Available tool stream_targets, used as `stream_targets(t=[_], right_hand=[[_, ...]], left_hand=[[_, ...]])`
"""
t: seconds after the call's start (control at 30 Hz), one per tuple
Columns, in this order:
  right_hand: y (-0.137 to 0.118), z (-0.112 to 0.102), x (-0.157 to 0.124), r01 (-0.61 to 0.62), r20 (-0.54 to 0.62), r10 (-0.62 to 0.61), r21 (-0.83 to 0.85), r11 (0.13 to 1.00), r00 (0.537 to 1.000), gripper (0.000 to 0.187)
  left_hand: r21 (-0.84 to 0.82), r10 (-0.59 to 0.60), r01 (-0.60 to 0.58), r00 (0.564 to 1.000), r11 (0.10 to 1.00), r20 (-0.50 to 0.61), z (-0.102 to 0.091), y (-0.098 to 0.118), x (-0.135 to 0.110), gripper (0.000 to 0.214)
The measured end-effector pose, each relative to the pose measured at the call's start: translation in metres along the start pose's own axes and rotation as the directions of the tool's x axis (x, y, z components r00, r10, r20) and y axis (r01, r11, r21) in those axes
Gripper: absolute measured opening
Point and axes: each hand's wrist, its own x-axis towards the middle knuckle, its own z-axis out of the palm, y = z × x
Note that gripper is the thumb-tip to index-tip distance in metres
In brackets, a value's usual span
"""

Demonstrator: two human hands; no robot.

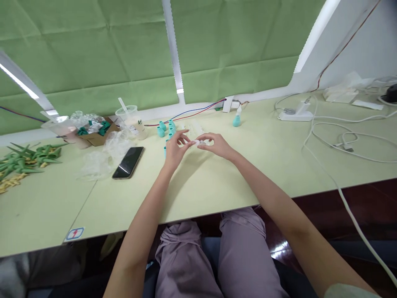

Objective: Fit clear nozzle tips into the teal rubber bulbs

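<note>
Over the middle of the table, my left hand (178, 150) and my right hand (218, 145) meet at the fingertips. Between them they pinch a small white piece (197, 142), partly covered by the fingers, so its kind is unclear. Several small turquoise vase-shaped pieces (160, 131) stand just behind and beside my left hand, some hidden by it. Behind the hands lie pale, translucent bits (192, 127). Farther back to the right, one turquoise vase-shaped piece (236, 120) stands upright with a white part on top.
Left of my hands are a black phone (128, 162), crumpled clear plastic bags (98, 162), a plastic cup with a straw (132, 118), a cardboard box (101, 135) and green-and-yellow pieces (27, 159). A power strip (296, 114) and white cables (347, 142) lie on the right.
</note>
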Motion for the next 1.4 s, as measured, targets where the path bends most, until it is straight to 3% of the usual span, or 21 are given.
stream_targets(t=[0.07, 0.13, 0.2, 0.27, 0.33, 0.4, 0.53, 0.63, 0.73, 0.83, 0.9, 1.03, 1.23, 1.4], right_hand=[[0.008, 0.000, 0.003, -0.041, -0.052, 0.042, 0.026, 0.999, 0.998, 0.028], [0.016, -0.001, 0.005, -0.084, -0.086, 0.097, 0.140, 0.987, 0.992, 0.032], [0.021, -0.002, 0.006, -0.124, -0.069, 0.151, 0.301, 0.946, 0.986, 0.034], [0.022, -0.002, 0.006, -0.152, -0.033, 0.184, 0.432, 0.889, 0.982, 0.035], [0.020, -0.001, 0.005, -0.164, -0.005, 0.194, 0.511, 0.844, 0.981, 0.038], [0.017, -0.001, 0.003, -0.164, 0.016, 0.186, 0.547, 0.821, 0.982, 0.041], [0.014, -0.003, 0.002, -0.174, 0.036, 0.187, 0.563, 0.808, 0.982, 0.039], [0.015, -0.004, 0.002, -0.207, 0.011, 0.242, 0.558, 0.803, 0.970, 0.036], [0.018, -0.002, 0.003, -0.216, -0.012, 0.269, 0.559, 0.800, 0.963, 0.036], [0.019, 0.002, 0.004, -0.200, -0.030, 0.267, 0.584, 0.787, 0.963, 0.038], [0.018, 0.004, 0.004, -0.195, -0.036, 0.271, 0.604, 0.773, 0.962, 0.041], [0.015, 0.003, 0.004, -0.173, -0.060, 0.263, 0.610, 0.773, 0.963, 0.044], [0.016, 0.005, 0.006, -0.191, -0.088, 0.272, 0.512, 0.838, 0.958, 0.041], [0.017, 0.008, 0.006, -0.152, -0.115, 0.227, 0.455, 0.877, 0.967, 0.039]], left_hand=[[0.184, -0.010, 0.013, 1.000, 0.983, -0.016, -0.021, -0.006, 0.005, 0.041], [0.422, -0.043, 0.040, 0.999, 0.906, -0.002, -0.046, -0.016, 0.008, 0.039], [0.571, -0.160, 0.111, 0.986, 0.814, 0.035, -0.069, -0.027, 0.007, 0.042], [0.623, -0.302, 0.181, 0.949, 0.761, 0.093, -0.084, -0.039, 0.006, 0.046], [0.608, -0.393, 0.208, 0.900, 0.767, 0.188, -0.090, -0.048, 0.004, 0.047], [0.559, -0.409, 0.211, 0.876, 0.802, 0.256, -0.087, -0.053, 0.004, 0.045], [0.394, -0.358, 0.237, 0.895, 0.888, 0.268, -0.080, -0.052, 0.007, 0.038], [0.057, -0.290, 0.286, 0.910, 0.957, 0.296, -0.077, -0.043, 0.007, 0.035], [-0.360, -0.207, 0.316, 0.928, 0.878, 0.311, -0.063, -0.032, 0.007, 0.030], [-0.544, -0.195, 0.323, 0.940, 0.774, 0.281, -0.034, -0.025, 0.004, 0.028], [-0.543, -0.228, 0.351, 0.932, 0.763, 0.282, -0.013, -0.021, 0.000, 0.031], [-0.371, -0.223, 0.317, 0.936, 0.873, 0.274, 0.014, -0.015, -0.008, 0.037], [-0.208, -0.072, 0.120, 0.972, 0.971, 0.225, 0.018, -0.009, -0.010, 0.033], [-0.071, -0.056, 0.070, 0.981, 0.995, 0.184, 0.018, -0.011, -0.012, 0.031]])
